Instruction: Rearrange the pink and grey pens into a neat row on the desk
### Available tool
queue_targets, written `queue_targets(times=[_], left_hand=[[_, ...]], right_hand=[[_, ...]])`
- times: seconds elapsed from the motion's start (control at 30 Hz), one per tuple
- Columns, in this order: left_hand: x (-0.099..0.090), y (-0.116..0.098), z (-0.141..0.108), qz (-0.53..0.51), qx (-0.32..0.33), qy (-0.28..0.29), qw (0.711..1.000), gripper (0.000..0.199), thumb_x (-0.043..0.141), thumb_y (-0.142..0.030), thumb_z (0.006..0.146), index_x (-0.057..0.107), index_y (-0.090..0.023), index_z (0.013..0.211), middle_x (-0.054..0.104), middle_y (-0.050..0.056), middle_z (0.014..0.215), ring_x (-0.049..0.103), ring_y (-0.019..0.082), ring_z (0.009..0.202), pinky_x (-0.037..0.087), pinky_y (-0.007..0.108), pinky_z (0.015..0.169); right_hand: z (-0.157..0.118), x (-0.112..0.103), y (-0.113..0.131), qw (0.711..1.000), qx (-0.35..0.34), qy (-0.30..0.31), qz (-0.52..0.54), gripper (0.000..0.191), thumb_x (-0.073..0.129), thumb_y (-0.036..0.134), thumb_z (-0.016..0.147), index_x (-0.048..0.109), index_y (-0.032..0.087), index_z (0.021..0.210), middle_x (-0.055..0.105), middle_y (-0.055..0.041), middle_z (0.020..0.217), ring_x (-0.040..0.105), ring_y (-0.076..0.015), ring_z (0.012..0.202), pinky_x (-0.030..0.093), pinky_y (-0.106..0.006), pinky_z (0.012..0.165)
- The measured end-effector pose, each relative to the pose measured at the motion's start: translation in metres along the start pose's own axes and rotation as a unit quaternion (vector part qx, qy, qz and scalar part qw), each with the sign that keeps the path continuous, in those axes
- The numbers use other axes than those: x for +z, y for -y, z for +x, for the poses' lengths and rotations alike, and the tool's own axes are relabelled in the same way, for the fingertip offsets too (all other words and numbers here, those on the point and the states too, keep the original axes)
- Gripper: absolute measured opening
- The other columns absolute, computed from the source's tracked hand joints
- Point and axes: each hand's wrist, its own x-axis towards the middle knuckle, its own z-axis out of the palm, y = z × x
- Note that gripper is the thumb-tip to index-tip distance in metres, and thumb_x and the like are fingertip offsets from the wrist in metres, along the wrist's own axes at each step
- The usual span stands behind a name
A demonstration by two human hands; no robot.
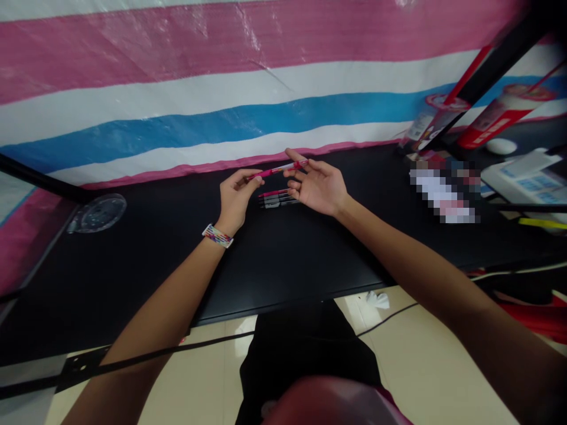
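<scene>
While other pens [271, 203] are lying just nearer than the grip, the left hand [234, 199] is pinching one end of a red pen [275, 170], the right hand [326, 191] holding the other. Its long axis is running crosswise, rising slightly rightward, tip end unclear; steadying it seems to be calling for light fingertips.

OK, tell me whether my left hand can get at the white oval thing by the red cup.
Probably not easily: the left hand is pinching a pink pen, and the right hand sits between it and the white oval thing.
</scene>
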Motion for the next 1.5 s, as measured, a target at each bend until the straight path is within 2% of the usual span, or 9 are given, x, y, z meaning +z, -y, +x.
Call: queue_targets(times=[0.17, 0.27, 0.33, 0.47, 0.57, 0.73, 0.93, 1.23, 1.5], left_hand=[[-0.002, 0.001, 0.002, 0.003, 0.010, -0.005, 1.000, 0.016, 0.088, -0.033, 0.088, 0.086, -0.027, 0.103, 0.085, 0.005, 0.100, 0.080, 0.020, 0.094, 0.065, 0.036, 0.093], [-0.003, -0.001, 0.001, 0.011, 0.016, -0.007, 1.000, 0.018, 0.090, -0.032, 0.087, 0.087, -0.026, 0.103, 0.086, 0.005, 0.101, 0.081, 0.020, 0.095, 0.064, 0.036, 0.095], [-0.003, -0.004, 0.000, 0.025, 0.012, -0.006, 1.000, 0.018, 0.090, -0.032, 0.087, 0.088, -0.025, 0.104, 0.087, 0.005, 0.100, 0.082, 0.021, 0.097, 0.064, 0.037, 0.097], [-0.005, -0.006, -0.002, 0.089, 0.005, 0.017, 0.996, 0.020, 0.087, -0.036, 0.092, 0.088, -0.024, 0.108, 0.088, 0.007, 0.101, 0.082, 0.025, 0.098, 0.064, 0.041, 0.097], [-0.011, -0.002, 0.001, 0.155, 0.014, 0.063, 0.986, 0.018, 0.080, -0.037, 0.098, 0.089, -0.026, 0.109, 0.088, 0.007, 0.102, 0.082, 0.026, 0.099, 0.062, 0.043, 0.098], [-0.021, 0.009, 0.006, 0.247, 0.056, 0.084, 0.964, 0.011, 0.081, -0.029, 0.094, 0.089, -0.032, 0.101, 0.088, 0.005, 0.104, 0.077, 0.028, 0.098, 0.056, 0.048, 0.102], [-0.022, 0.011, 0.006, 0.281, 0.072, 0.099, 0.952, 0.012, 0.081, -0.031, 0.096, 0.090, -0.036, 0.100, 0.088, 0.004, 0.102, 0.074, 0.029, 0.096, 0.049, 0.050, 0.105], [-0.020, 0.009, 0.006, 0.284, 0.057, 0.107, 0.951, 0.011, 0.081, -0.029, 0.094, 0.091, -0.035, 0.098, 0.085, 0.005, 0.095, 0.070, 0.029, 0.091, 0.047, 0.053, 0.106], [-0.014, -0.008, 0.001, 0.413, 0.030, 0.129, 0.901, 0.024, 0.066, -0.024, 0.103, 0.089, -0.029, 0.108, 0.084, 0.006, 0.108, 0.071, 0.030, 0.105, 0.052, 0.049, 0.105]], right_hand=[[0.001, -0.002, 0.004, 0.999, -0.011, 0.000, -0.031, 0.053, 0.061, 0.057, 0.100, 0.072, 0.029, 0.143, 0.079, -0.0073, 0.111, 0.071, -0.0225, 0.086, 0.063, -0.036, 0.074], [0.007, -0.011, 0.000, 0.992, -0.073, -0.052, -0.085, 0.036, 0.076, 0.050, 0.095, 0.080, 0.025, 0.120, 0.076, -0.0054, 0.101, 0.067, -0.0186, 0.076, 0.060, -0.034, 0.069], [0.011, -0.018, -0.004, 0.979, -0.124, -0.100, -0.129, 0.022, 0.085, 0.038, 0.087, 0.080, 0.023, 0.103, 0.073, -0.0034, 0.092, 0.065, -0.0173, 0.074, 0.061, -0.035, 0.074], [0.019, -0.033, -0.008, 0.948, -0.174, -0.129, -0.235, 0.013, 0.086, 0.032, 0.084, 0.081, 0.023, 0.093, 0.076, -0.0061, 0.096, 0.071, -0.0248, 0.091, 0.063, -0.047, 0.095], [0.020, -0.043, -0.007, 0.907, -0.193, -0.139, -0.348, 0.009, 0.083, 0.030, 0.084, 0.084, 0.025, 0.091, 0.080, -0.0085, 0.104, 0.073, -0.0300, 0.102, 0.060, -0.053, 0.104], [0.018, -0.051, -0.008, 0.854, -0.203, -0.126, -0.462, 0.013, 0.074, 0.024, 0.084, 0.086, 0.026, 0.090, 0.083, -0.0072, 0.103, 0.074, -0.0289, 0.095, 0.060, -0.053, 0.103], [0.019, -0.055, -0.012, 0.816, -0.200, -0.099, -0.533, 0.023, 0.065, 0.018, 0.083, 0.085, 0.025, 0.092, 0.082, -0.0064, 0.102, 0.075, -0.0284, 0.098, 0.060, -0.050, 0.102], [0.019, -0.057, -0.013, 0.777, -0.200, -0.088, -0.591, 0.023, 0.068, 0.019, 0.088, 0.089, 0.025, 0.094, 0.084, -0.0079, 0.101, 0.074, -0.0318, 0.100, 0.056, -0.053, 0.105], [0.018, -0.051, -0.012, 0.739, -0.206, -0.090, -0.635, 0.027, 0.066, 0.011, 0.089, 0.090, 0.023, 0.096, 0.085, -0.0074, 0.102, 0.077, -0.0304, 0.100, 0.058, -0.049, 0.105]])
